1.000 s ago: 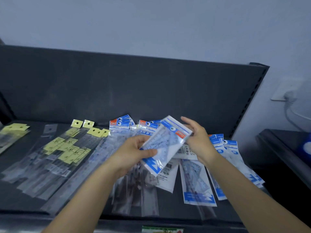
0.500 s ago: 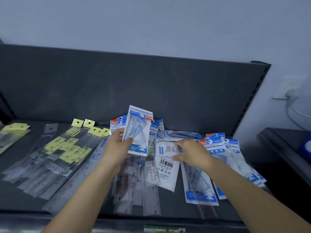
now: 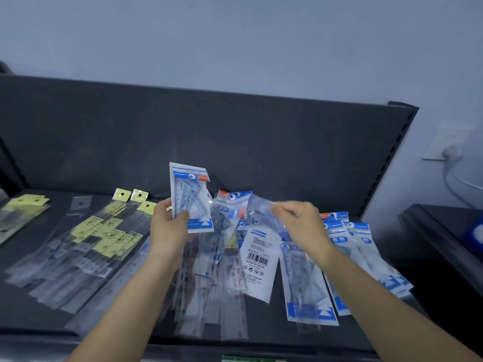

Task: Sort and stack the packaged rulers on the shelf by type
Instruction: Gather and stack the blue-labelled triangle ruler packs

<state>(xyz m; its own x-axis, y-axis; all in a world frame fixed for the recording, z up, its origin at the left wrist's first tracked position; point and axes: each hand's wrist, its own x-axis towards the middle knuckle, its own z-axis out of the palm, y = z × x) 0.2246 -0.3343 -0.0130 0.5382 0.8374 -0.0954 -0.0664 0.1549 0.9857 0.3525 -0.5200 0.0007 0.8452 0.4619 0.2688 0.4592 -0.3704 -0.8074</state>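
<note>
My left hand (image 3: 168, 227) grips a blue-and-white geometry set pack (image 3: 190, 197) upright above the shelf. My right hand (image 3: 300, 223) pinches a second, blurred blue pack (image 3: 245, 210) by its right end, lifted over the middle pile. Below lie several blue geometry packs (image 3: 308, 283), one turned barcode side up (image 3: 257, 259). Long clear ruler sleeves with red print (image 3: 224, 296) spread under my left forearm. Long rulers with yellow labels (image 3: 99, 239) lie fanned out on the left of the dark shelf (image 3: 31, 304).
More yellow-tagged packs (image 3: 18, 212) sit at the far left edge. The shelf's dark back panel (image 3: 235, 131) rises behind everything. A darker surface (image 3: 449, 231) stands to the right, with a wall socket and cable (image 3: 449, 152) above it.
My right hand lifted off the barcode pack and now holds up another blue pack. My left hand keeps its pack, raised slightly higher.
</note>
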